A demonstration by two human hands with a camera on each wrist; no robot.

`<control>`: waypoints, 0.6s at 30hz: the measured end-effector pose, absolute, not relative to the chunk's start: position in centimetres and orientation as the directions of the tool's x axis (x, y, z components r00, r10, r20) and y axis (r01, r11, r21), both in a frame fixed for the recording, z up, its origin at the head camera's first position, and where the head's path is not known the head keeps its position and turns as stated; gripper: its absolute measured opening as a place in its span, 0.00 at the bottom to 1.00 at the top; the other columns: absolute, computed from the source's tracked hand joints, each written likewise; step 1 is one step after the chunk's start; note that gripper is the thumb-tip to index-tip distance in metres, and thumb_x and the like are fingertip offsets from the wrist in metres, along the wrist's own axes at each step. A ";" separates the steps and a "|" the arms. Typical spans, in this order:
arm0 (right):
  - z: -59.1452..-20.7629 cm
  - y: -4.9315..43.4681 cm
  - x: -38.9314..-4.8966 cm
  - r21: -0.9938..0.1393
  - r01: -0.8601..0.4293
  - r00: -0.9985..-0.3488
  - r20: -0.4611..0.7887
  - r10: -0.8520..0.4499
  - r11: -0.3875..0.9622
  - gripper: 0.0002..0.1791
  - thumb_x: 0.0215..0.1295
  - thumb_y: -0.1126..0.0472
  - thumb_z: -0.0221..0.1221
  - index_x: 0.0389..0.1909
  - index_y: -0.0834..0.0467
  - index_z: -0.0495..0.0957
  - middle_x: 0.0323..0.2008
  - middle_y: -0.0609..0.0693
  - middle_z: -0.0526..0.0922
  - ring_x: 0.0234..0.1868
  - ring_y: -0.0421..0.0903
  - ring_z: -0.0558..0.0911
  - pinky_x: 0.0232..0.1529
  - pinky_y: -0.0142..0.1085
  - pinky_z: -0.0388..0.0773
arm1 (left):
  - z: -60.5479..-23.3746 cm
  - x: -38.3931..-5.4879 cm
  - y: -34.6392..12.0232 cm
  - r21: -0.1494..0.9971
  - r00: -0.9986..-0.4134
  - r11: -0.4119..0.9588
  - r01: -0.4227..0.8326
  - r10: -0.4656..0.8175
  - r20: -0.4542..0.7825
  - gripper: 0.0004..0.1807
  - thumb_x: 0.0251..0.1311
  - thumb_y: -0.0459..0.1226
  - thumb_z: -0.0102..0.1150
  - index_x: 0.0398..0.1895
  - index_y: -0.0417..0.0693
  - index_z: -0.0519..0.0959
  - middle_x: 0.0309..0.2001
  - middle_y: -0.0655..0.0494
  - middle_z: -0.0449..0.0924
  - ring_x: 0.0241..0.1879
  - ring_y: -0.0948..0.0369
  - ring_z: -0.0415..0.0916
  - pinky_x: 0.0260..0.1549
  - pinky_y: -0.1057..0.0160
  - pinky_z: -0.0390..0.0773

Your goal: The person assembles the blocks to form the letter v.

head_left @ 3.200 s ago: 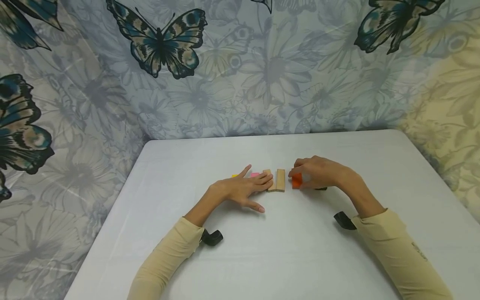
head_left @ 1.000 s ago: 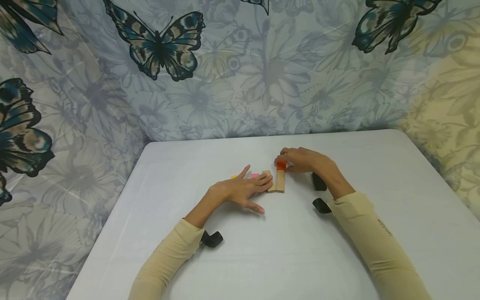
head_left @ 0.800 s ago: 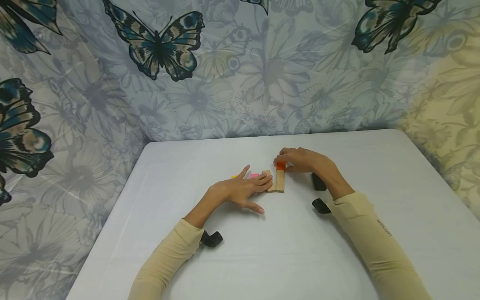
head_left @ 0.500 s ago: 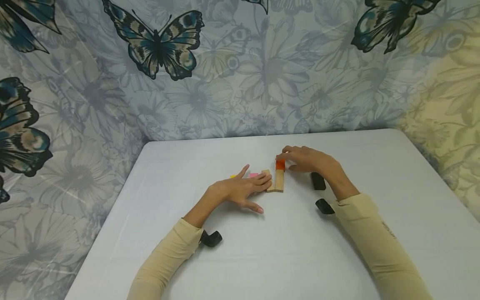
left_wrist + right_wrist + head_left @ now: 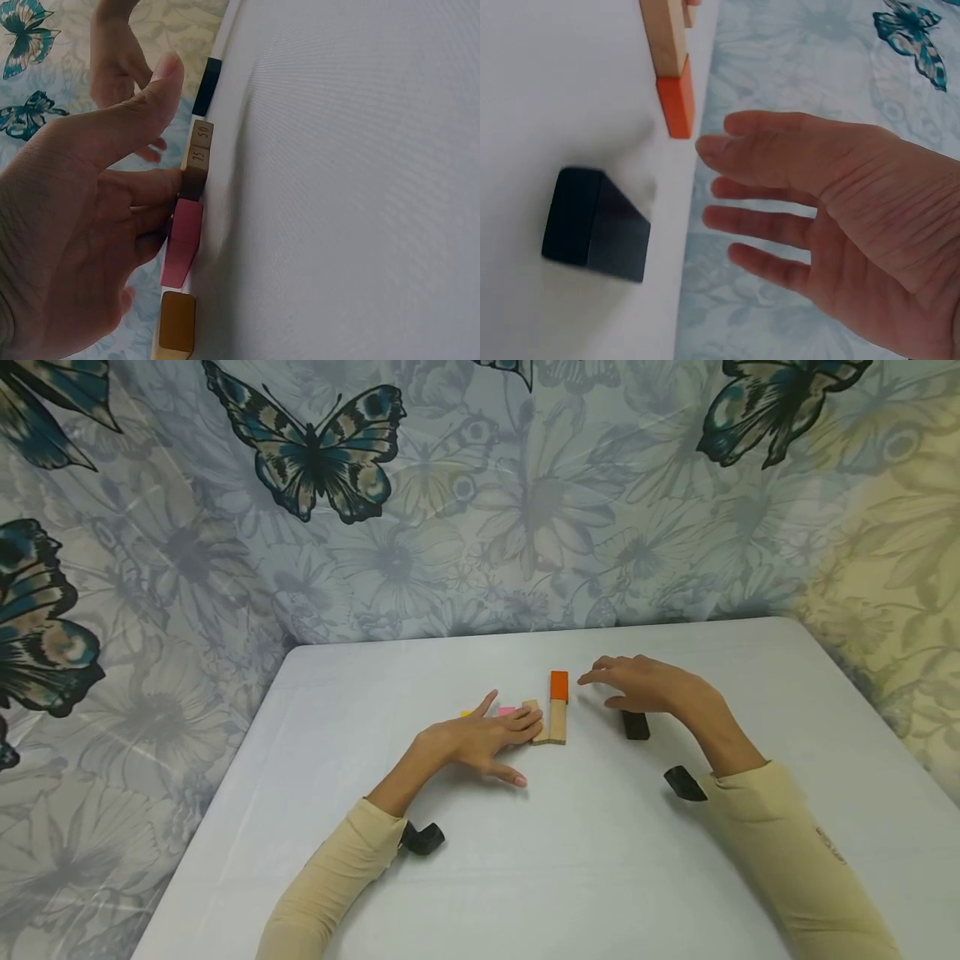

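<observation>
Orange block [image 5: 558, 685] abuts the wooden block [image 5: 557, 722] at twelve o'clock, placing looks done! My left hand [image 5: 487, 742] lies spread; right hand [image 5: 641, 684] loose, empty, likely needing a pinch next.

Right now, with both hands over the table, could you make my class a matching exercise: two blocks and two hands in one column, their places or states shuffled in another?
Column 1
1. Orange block
2. Black block
3. Left hand
4. Right hand

Column 2
A. Partly covers the pink block in the head view
B. At the far end of a wooden block
C. Holds nothing, fingertips pointing toward the orange block
D. Apart from the other blocks

Pairs: 1-B, 2-D, 3-A, 4-C
</observation>
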State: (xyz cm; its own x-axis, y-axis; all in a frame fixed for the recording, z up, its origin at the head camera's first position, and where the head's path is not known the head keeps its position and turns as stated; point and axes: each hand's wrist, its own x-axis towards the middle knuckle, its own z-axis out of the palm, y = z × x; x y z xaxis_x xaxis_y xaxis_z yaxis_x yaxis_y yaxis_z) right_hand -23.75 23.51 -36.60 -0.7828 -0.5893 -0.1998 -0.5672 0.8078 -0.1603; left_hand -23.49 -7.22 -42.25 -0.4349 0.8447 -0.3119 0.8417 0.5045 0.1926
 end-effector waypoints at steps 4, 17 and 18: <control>-36.5 24.7 -22.7 -0.170 -0.559 -0.787 -0.202 -0.583 0.812 0.27 0.69 0.66 0.66 0.68 0.55 0.77 0.67 0.59 0.79 0.65 0.62 0.81 0.64 0.64 0.76 | -42.3 -23.5 -7.2 0.197 -0.433 0.503 0.841 0.846 -0.311 0.55 0.67 0.69 0.54 0.86 0.54 0.45 0.87 0.56 0.36 0.87 0.58 0.33 0.81 0.35 0.22; -37.6 27.8 -20.3 -0.184 -0.582 -0.764 -0.210 -0.610 0.792 0.33 0.56 0.66 0.76 0.65 0.55 0.80 0.62 0.57 0.81 0.59 0.60 0.84 0.57 0.58 0.83 | -42.3 -23.5 -7.3 0.215 -0.425 0.497 0.840 0.851 -0.309 0.55 0.67 0.68 0.55 0.86 0.53 0.45 0.87 0.55 0.35 0.87 0.57 0.33 0.81 0.35 0.23; -37.8 27.8 -20.2 -0.179 -0.587 -0.763 -0.204 -0.614 0.789 0.33 0.56 0.66 0.76 0.64 0.55 0.80 0.61 0.57 0.82 0.58 0.60 0.84 0.56 0.58 0.84 | -42.4 -23.5 -7.3 0.217 -0.424 0.497 0.840 0.851 -0.308 0.55 0.67 0.68 0.55 0.86 0.54 0.45 0.87 0.56 0.35 0.87 0.57 0.33 0.81 0.36 0.23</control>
State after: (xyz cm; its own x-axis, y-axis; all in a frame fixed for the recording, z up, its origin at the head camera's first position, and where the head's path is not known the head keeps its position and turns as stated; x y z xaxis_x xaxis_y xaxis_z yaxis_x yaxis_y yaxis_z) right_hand -20.23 27.84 -37.82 -0.7628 -0.6135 -0.2044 -0.5871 0.7895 -0.1790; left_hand -23.53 -7.33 -42.38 -0.4244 0.8514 -0.3083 0.8400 0.4973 0.2169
